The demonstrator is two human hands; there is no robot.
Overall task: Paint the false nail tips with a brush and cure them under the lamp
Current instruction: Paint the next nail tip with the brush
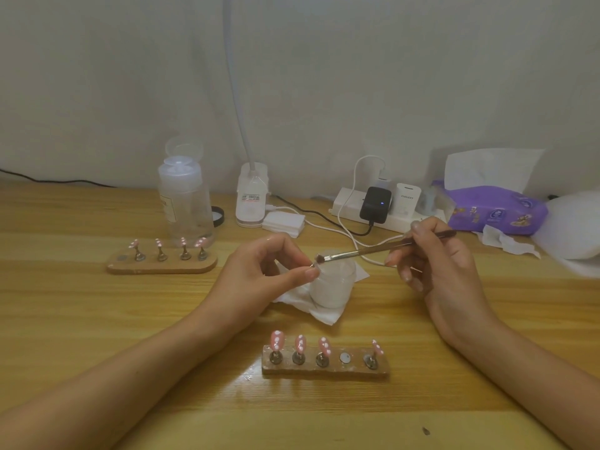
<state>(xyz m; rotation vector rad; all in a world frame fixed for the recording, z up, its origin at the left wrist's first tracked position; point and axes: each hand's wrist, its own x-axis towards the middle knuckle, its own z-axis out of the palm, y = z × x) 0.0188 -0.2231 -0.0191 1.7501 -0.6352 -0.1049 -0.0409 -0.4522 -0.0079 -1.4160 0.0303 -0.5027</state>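
Observation:
My right hand (435,254) grips a thin brush (367,251) whose bristle tip points left, just above a small white jar (331,287). My left hand (269,267) pinches a small metal nail stand (312,265) between thumb and finger, right at the brush tip; whatever nail it carries is hidden. A near wooden holder (324,368) carries several pink nail tips (278,341) with white dots, with one bare magnet spot (345,357). A far wooden holder (162,266) on the left holds several more pink tips. The lamp's white base (251,196) stands at the back.
A clear pump bottle (185,203) stands behind the far holder. A stack of white pads (284,222), a power strip with chargers (376,206) and cables, and a purple tissue pack (496,212) line the back. A tissue (311,306) lies under the jar.

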